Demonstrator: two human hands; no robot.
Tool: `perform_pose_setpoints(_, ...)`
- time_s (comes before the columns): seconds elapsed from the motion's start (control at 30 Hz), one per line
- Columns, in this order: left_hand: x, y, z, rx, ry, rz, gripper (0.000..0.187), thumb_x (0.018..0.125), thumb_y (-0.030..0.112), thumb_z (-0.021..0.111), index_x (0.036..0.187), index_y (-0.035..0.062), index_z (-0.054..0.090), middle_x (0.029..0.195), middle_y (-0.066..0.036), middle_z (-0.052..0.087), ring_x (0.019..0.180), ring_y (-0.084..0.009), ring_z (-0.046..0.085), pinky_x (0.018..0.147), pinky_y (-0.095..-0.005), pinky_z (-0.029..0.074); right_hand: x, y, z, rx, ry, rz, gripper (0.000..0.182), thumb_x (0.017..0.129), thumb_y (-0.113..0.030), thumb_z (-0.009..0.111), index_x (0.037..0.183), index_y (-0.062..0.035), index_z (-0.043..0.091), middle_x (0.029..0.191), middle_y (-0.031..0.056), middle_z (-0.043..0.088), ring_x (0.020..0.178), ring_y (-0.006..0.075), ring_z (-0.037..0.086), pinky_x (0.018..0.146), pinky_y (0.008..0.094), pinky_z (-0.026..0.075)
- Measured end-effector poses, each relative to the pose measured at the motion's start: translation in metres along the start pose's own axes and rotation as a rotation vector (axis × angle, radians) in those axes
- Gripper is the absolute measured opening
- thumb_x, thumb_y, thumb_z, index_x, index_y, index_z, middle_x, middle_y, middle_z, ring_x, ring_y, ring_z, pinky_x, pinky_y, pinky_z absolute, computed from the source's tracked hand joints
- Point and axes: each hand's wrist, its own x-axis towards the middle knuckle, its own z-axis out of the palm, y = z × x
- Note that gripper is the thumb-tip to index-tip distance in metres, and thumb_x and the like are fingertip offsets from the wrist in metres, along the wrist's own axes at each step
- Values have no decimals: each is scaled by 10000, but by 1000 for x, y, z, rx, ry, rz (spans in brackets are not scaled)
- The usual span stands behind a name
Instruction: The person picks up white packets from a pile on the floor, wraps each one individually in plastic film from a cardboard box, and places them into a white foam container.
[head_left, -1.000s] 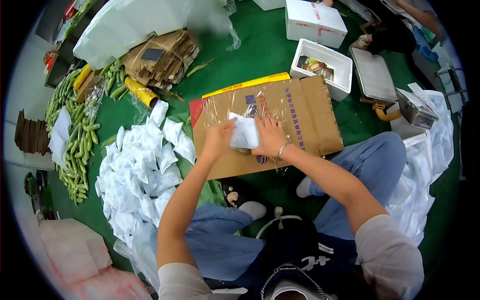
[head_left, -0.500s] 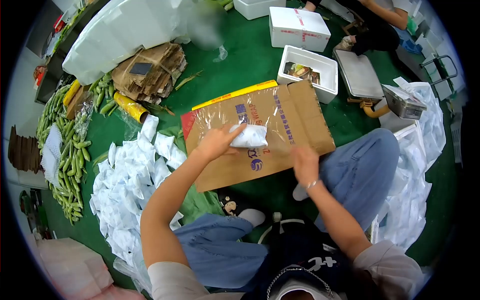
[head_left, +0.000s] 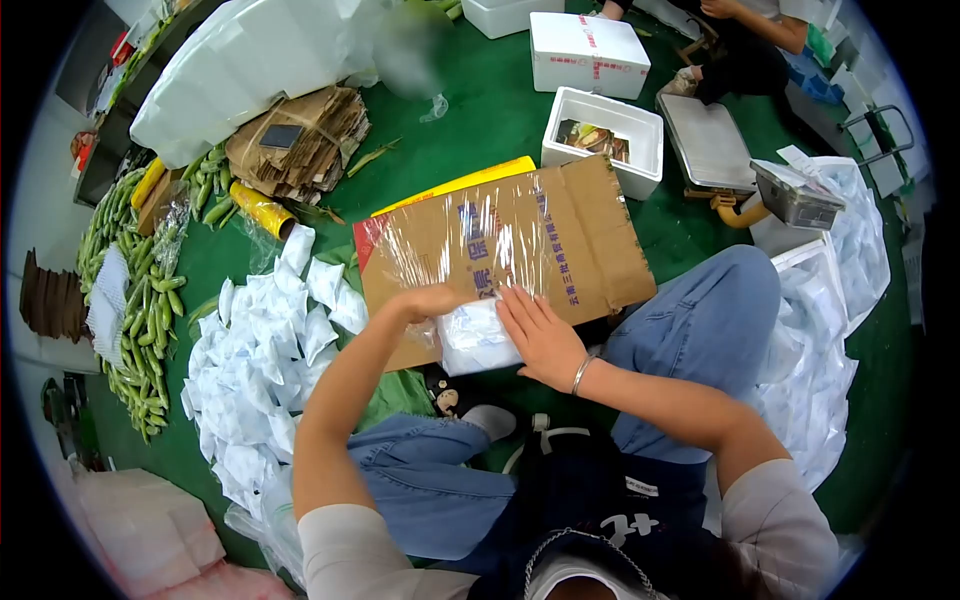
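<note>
A puffy white packet (head_left: 478, 338) sits at the near edge of a printed cardboard box (head_left: 590, 235), between my two hands. Clear plastic film shines across the box and shows near the packet's left side. My left hand (head_left: 432, 302) is on the packet's upper left, its fingers bent over it and partly hidden. Against the right side of the packet lies my right hand (head_left: 545, 340), flat with its fingers stretched out. Many similar white packets (head_left: 250, 370) are heaped to the left of the box.
Right of my knee are more white packets (head_left: 815, 370). Ahead stand an open foam box (head_left: 650, 160), a closed foam box (head_left: 590, 55) and a platform scale (head_left: 705, 140). Corn cobs (head_left: 145, 350) and flattened cardboard (head_left: 290, 150) lie left. Another person (head_left: 745, 60) sits at the far right.
The packet has come nearer to me, to the box's near edge, and looks larger. My right hand has moved left onto it. My left hand has shifted slightly nearer.
</note>
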Motion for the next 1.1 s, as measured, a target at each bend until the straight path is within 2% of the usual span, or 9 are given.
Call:
perform_pose_setpoints(0.1, 27, -25, 5, -65, -189, -89, 485, 924, 393, 508, 1098, -39, 644, 1035, -138, 664, 891, -209, 604, 776, -336, 479, -11, 14, 32, -270, -67, -15, 759, 731, -146, 665, 1370, 73, 319, 1418, 252, 341, 1302, 399, 355, 1091, 400, 306)
perform_pose_setpoints(0.23, -12, 41, -5, 733, 90, 21, 430, 889, 356, 527, 1119, 6, 627, 1093, -221, 629, 1035, -352, 591, 931, -429, 437, 41, 46, 17, 323, -612, 170, 716, 626, -260, 708, 1229, 56, 488, 1226, 274, 537, 1121, 369, 546, 923, 394, 466)
perform_pose_setpoints(0.3, -33, 60, 1, 824, 790, 284, 468, 862, 443, 571, 1135, 66, 618, 1059, -213, 624, 1037, -344, 588, 926, -500, 420, 91, 76, 11, 373, -1015, 78, 625, 640, -315, 725, 1165, -13, 573, 1120, 215, 622, 1000, 328, 618, 834, 387, 507)
perform_pose_setpoints(0.37, -43, 61, 10, 657, 584, 274, 554, 810, 520, 622, 1145, 80, 607, 1051, -224, 606, 1055, -339, 573, 897, -530, 412, 129, 113, 14, 763, -1232, 113, 692, 698, -456, 721, 1242, -68, 543, 1229, 167, 583, 1095, 273, 583, 878, 356, 486)
perform_pose_setpoints(0.6, 43, 1, -14, 593, 915, 262, 514, 765, 560, 648, 879, 61, 695, 682, -189, 648, 618, -382, 632, 579, -459, 491, 161, 152, 107, 1264, -888, 404, 726, 849, -581, 570, 1411, -147, 420, 1460, 81, 388, 1355, 214, 311, 1083, 427, 255)
perform_pose_setpoints(0.7, 43, 6, -10, 521, 865, 332, 504, 781, 533, 643, 753, 32, 700, 604, -199, 619, 588, -383, 627, 560, -469, 479, 153, 140, 86, 1386, -1009, 668, 535, 931, -462, 513, 1292, -68, 542, 1284, 46, 556, 1143, 147, 501, 989, 293, 365)
perform_pose_setpoints(0.77, 38, 9, -10, 206, 604, 107, 431, 842, 423, 639, 824, -1, 714, 686, -172, 671, 616, -270, 664, 583, -388, 488, 150, 145, 115, 1417, -835, 422, 503, 968, -441, 449, 1284, -63, 547, 1266, 51, 571, 1113, 150, 527, 982, 304, 381)
perform_pose_setpoints(0.93, 12, 15, 71, -913, 259, -83, 386, 891, 369, 599, 1072, 29, 621, 853, -98, 640, 724, -190, 613, 632, -294, 495, 124, 125, 106, 1490, -867, 365, 549, 999, -461, 349, 1387, -85, 450, 1470, 48, 381, 1346, 157, 333, 1089, 272, 265)
perform_pose_setpoints(1.1, -31, -7, 180, 133, -69, 452, 323, 890, 365, 571, 1009, 65, 593, 766, -133, 575, 630, -256, 583, 630, -427, 486, 116, 97, 83, 1035, -731, 223, 599, 963, -512, 397, 1382, -86, 444, 1450, 74, 402, 1289, 197, 404, 1036, 326, 339)
